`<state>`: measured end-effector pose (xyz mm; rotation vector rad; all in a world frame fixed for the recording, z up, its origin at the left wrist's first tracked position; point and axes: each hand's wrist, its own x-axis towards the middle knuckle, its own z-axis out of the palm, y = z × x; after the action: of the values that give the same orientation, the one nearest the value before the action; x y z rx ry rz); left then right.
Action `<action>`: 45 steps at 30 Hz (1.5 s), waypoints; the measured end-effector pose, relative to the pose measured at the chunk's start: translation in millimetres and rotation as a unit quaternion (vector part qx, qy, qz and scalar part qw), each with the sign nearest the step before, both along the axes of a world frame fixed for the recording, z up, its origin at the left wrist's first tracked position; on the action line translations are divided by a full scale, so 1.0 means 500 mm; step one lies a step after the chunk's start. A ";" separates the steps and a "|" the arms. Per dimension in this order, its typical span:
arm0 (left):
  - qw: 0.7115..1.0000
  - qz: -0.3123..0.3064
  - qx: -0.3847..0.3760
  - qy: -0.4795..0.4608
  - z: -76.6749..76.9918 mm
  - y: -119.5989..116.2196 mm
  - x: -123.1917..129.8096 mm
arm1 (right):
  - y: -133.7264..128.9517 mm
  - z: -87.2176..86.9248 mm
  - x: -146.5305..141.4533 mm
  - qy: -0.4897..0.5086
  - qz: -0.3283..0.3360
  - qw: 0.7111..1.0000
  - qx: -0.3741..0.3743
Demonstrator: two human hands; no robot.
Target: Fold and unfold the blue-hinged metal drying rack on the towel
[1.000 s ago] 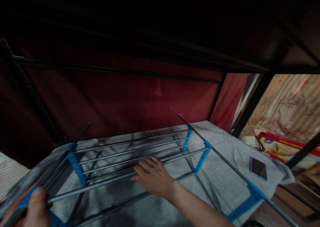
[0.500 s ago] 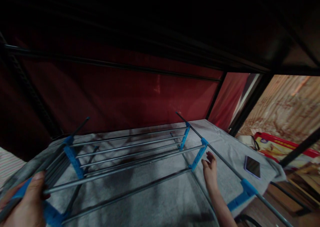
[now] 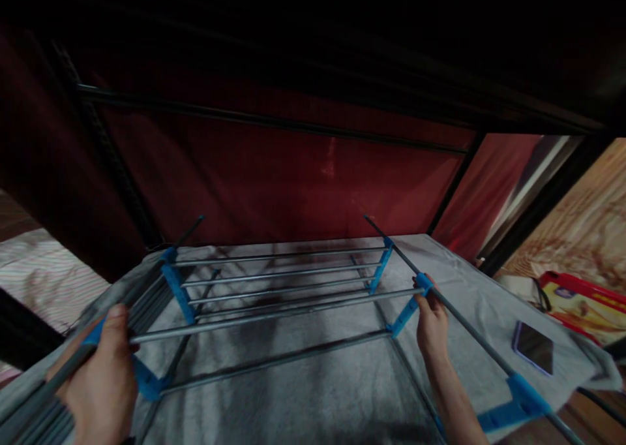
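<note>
A partly built rack of grey metal tubes (image 3: 283,311) with blue plastic connectors (image 3: 177,291) lies across a grey cloth. At the left, my left hand (image 3: 105,367) is closed around a blue connector where a cross tube meets the side pole. My right hand (image 3: 431,318) grips another blue connector (image 3: 424,283) on the right side pole (image 3: 464,331), its fingers partly hidden behind it. Nearer me on that pole sits one more blue connector (image 3: 525,399). Several loose grey tubes (image 3: 141,324) lie bundled along the left side, partly behind the rack.
The grey cloth (image 3: 313,399) covers the surface under the rack. A phone (image 3: 534,348) lies on it at the right. Beyond are a red and yellow package (image 3: 587,308) and a dark metal frame (image 3: 274,124) before a red sheet (image 3: 303,184). Striped fabric (image 3: 53,269) shows at left.
My right hand has moved up from beside the right pole and closed on its blue connector. My left hand keeps its hold. The view has shifted left.
</note>
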<state>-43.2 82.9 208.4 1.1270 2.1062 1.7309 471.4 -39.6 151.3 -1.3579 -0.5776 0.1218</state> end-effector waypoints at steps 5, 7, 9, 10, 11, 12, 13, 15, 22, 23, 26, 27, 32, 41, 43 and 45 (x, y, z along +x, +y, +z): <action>1.000 0.006 -0.011 0.012 0.031 -0.013 0.023 | -0.003 0.001 0.003 -0.025 -0.015 0.999 -0.016; 1.000 -0.005 -0.009 0.009 0.036 -0.017 0.029 | -0.004 0.000 0.005 -0.020 -0.021 0.999 -0.014; 1.000 -0.010 0.005 0.001 0.036 -0.021 0.031 | -0.005 0.001 0.004 -0.021 -0.021 0.999 -0.017; 1.000 -0.014 0.009 -0.003 0.036 -0.022 0.032 | -0.006 0.003 0.003 -0.025 -0.021 0.999 -0.019; 1.000 -0.018 0.011 -0.006 0.034 -0.024 0.032 | -0.007 0.005 0.000 -0.031 -0.024 0.999 -0.025; 1.000 -0.025 0.009 -0.009 0.033 -0.025 0.031 | -0.008 0.008 -0.003 -0.039 -0.028 0.998 -0.033; 0.999 -0.031 0.007 -0.011 0.031 -0.026 0.030 | -0.008 0.010 -0.007 -0.044 -0.031 0.998 -0.039; 0.999 -0.039 0.009 -0.018 0.026 -0.026 0.027 | -0.009 0.014 -0.013 -0.050 -0.036 0.997 -0.039; 0.997 -0.069 0.039 -0.024 0.010 -0.017 0.014 | -0.004 0.002 -0.008 -0.043 -0.028 0.998 -0.038; 0.996 -0.073 0.040 -0.026 0.009 -0.018 0.015 | -0.002 -0.002 -0.004 -0.034 -0.023 0.999 -0.034; 0.992 -0.090 0.081 -0.025 0.001 -0.022 0.017 | 0.003 -0.019 0.008 -0.013 -0.015 1.000 -0.014; 0.990 -0.091 0.109 -0.023 -0.007 -0.025 0.017 | 0.003 -0.026 0.012 -0.014 -0.012 1.000 -0.012; 0.977 -0.059 0.196 -0.054 -0.112 -0.059 0.005 | -0.005 -0.102 0.028 0.003 0.007 0.999 -0.044; 0.995 -0.086 -0.034 0.033 -0.319 -0.105 -0.014 | -0.030 -0.314 0.061 0.054 0.061 0.972 -0.220; 0.993 -0.087 -0.085 0.009 -0.336 -0.091 -0.024 | -0.035 -0.338 0.066 0.049 0.068 0.967 -0.240; 0.989 -0.100 -0.105 0.005 -0.346 -0.078 -0.033 | -0.041 -0.352 0.069 0.035 0.075 0.963 -0.257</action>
<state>-59.6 43.8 35.6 1.2371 2.0425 1.3826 505.9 -59.9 -24.7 -1.8020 -0.6119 0.4675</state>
